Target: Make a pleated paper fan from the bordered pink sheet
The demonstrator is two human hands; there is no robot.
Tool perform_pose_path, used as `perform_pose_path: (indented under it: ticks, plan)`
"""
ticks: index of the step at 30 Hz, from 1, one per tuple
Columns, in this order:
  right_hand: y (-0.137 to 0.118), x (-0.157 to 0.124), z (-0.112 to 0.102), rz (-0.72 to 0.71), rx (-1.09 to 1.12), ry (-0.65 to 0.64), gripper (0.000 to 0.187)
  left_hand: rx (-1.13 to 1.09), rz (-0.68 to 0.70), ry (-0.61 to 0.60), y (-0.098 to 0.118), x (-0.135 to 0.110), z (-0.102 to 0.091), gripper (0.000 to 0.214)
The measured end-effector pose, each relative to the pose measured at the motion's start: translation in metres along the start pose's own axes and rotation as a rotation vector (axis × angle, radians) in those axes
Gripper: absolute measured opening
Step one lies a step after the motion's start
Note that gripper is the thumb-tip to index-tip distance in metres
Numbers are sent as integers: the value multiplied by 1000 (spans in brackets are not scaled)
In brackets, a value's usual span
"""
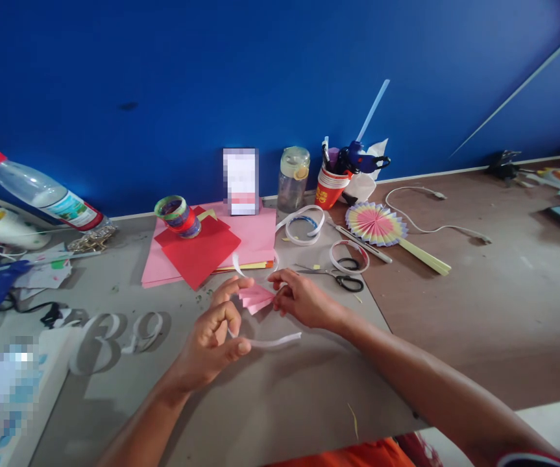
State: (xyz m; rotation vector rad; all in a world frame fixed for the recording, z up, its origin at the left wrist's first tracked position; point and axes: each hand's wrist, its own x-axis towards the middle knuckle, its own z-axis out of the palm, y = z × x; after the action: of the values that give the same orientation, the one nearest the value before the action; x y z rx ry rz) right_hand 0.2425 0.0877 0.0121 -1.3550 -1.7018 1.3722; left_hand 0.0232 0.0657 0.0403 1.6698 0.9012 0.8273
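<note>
A small piece of pink pleated paper (256,299) is fanned out between my two hands, low over the grey mat. My right hand (306,301) pinches its right edge between thumb and fingers. On its left side, my left hand (216,334) has its fingers bent and apart, with the fingertips close to the folds; whether they touch is unclear. A thin white strip (276,341) curves out from behind the left thumb and index finger, its hidden end perhaps clinging to them. Black-handled scissors (349,283) lie just beyond my right hand, beside a tape roll (349,258).
Pink sheets (255,237) and red paper (199,251) lie ahead, bearing a wound tape roll (178,217). Behind stand a phone (241,181), a jar (293,181) and a red cup (331,187) of tools. A finished paper fan (376,224) lies right; a glue gun (0,282) left.
</note>
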Motion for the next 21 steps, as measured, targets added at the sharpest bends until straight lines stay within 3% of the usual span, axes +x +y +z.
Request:
perform_pose_path:
  ticks: [5,10,15,21]
  plan:
    - [3,1,4,-6,-43,52,26,106,-37,124,-5,0,11,31]
    - [6,1,10,1,22,67,19,260,29,215,-9,-2,23,29]
    - [9,4,14,12,46,156,16,245,20,376,-8,-3,28,31]
    - [13,5,17,-21,114,135,16,305,35,417,-14,-2,28,33]
